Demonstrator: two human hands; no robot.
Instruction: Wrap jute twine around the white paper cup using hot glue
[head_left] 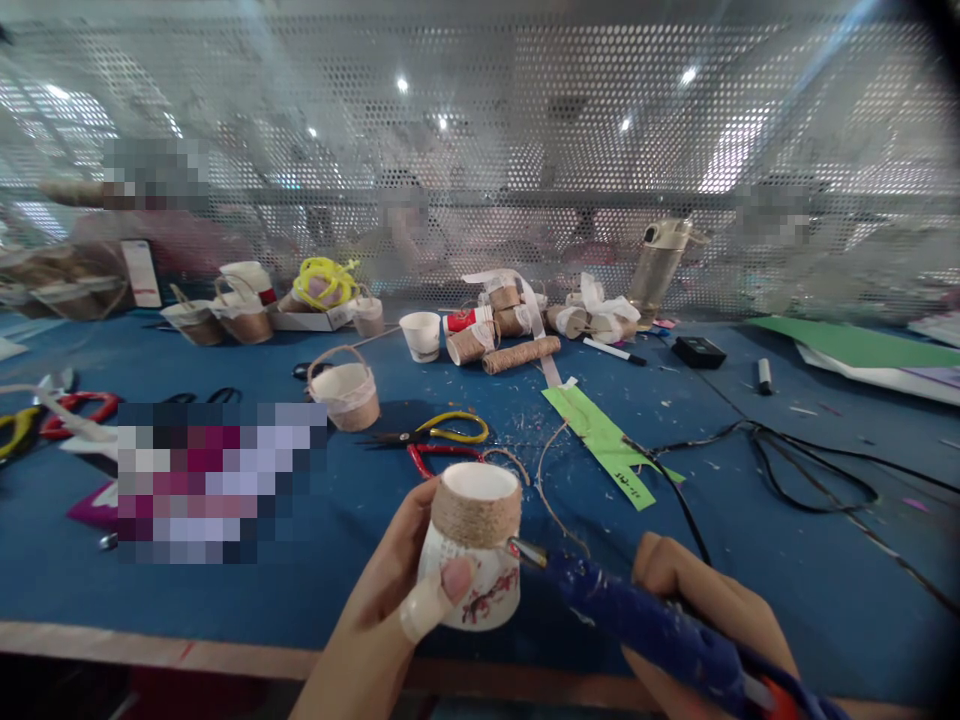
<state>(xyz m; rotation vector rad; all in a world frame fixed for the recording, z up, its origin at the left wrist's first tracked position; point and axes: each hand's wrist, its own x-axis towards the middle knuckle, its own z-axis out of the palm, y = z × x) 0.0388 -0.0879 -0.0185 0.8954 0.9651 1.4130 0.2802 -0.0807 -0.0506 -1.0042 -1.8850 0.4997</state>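
My left hand is wrapped round a white paper cup with a red flower print, held upside down. Brown jute twine is wound round the cup's top band, and a loose strand trails off to the right over the table. My right hand grips a blue hot glue gun. Its metal nozzle touches the cup just under the twine band. A strip of tape covers my left thumb.
On the blue felt table lie yellow-handled scissors, red-handled scissors, a green paper strip, black cables, a small twine basket, twine rolls and cups farther back. A perforated screen stands behind, with people beyond it.
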